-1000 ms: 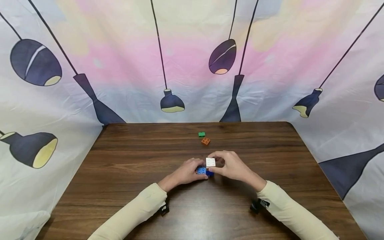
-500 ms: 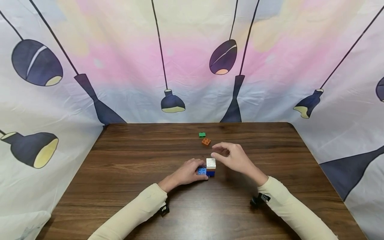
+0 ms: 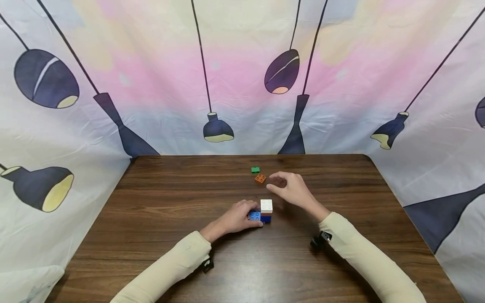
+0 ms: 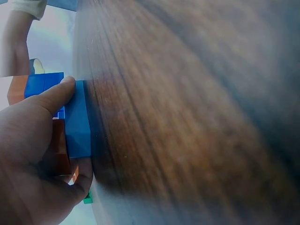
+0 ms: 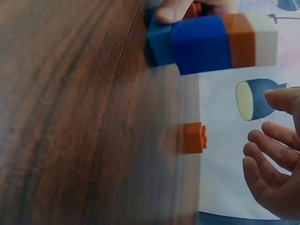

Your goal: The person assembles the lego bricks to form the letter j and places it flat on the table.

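Note:
My left hand (image 3: 235, 216) holds a light blue brick (image 4: 78, 119), thumb on one side and fingers on the other. A dark blue brick (image 5: 200, 44) is joined on top of it, overhanging. On that sit an orange brick (image 5: 241, 40) and a white brick (image 3: 266, 205) at the top. Another orange piece (image 4: 60, 147) shows beside the light blue brick, partly hidden by the left hand. My right hand (image 3: 293, 189) holds nothing, its fingers loosely bent, just right of a loose orange brick (image 3: 260, 179).
A small green brick (image 3: 255, 170) lies just behind the loose orange brick. Under everything is a dark wooden table (image 3: 170, 189). A cloth printed with lamps (image 3: 242, 84) hangs along its back edge and sides.
My right hand has let go of the white brick, which now sits on the stack. It has moved away, back toward the loose orange brick. The left hand keeps its place.

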The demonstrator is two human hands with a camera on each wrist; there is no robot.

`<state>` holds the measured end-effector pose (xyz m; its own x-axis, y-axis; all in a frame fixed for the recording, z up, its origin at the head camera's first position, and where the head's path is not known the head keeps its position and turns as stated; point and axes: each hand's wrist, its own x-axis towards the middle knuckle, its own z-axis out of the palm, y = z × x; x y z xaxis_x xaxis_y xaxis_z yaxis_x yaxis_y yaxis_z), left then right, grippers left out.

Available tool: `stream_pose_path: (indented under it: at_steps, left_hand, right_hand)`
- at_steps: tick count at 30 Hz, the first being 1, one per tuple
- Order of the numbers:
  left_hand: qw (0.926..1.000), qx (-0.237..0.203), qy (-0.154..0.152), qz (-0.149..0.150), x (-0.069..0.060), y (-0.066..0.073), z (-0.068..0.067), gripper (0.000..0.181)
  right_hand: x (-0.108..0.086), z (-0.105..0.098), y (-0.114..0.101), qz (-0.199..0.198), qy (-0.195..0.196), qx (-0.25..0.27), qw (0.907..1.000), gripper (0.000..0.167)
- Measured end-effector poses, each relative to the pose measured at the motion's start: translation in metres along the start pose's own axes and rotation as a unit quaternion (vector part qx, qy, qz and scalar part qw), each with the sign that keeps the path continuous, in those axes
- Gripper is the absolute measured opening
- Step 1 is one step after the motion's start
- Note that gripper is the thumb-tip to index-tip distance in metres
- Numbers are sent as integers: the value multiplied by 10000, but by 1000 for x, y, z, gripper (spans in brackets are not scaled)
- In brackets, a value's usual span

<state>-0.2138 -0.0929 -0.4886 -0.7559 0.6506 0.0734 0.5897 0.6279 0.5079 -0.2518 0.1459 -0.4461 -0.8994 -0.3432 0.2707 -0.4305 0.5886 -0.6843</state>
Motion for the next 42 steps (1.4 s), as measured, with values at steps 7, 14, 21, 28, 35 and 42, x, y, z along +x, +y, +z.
stream_pose_path:
  at_steps: [7, 14, 21, 28, 35, 42]
  left_hand:
    - [10000, -14, -51, 1, -1, 2, -2, 41]
    - [10000, -34, -53, 41, -1, 2, -3, 41]
    - [9999, 27, -56, 89, 0, 2, -3, 41]
    - [9999, 59, -67, 66, 1, 1, -3, 41]
    - [10000, 27, -88, 13, -1, 3, -3, 42]
    - [10000, 7, -59, -10, -2, 2, -2, 42]
  right_hand:
    - [18, 11, 10, 317, -22, -122, 9994, 40]
    - [34, 23, 22, 564, -2, -320, 9979, 46]
    - [43, 33, 32, 704, -54, -409, 9967, 47]
    - [49, 39, 37, 795, -134, -339, 9962, 48]
    - [52, 42, 39, 852, -200, -333, 9956, 50]
    - [54, 44, 35, 847, -291, -421, 9951, 52]
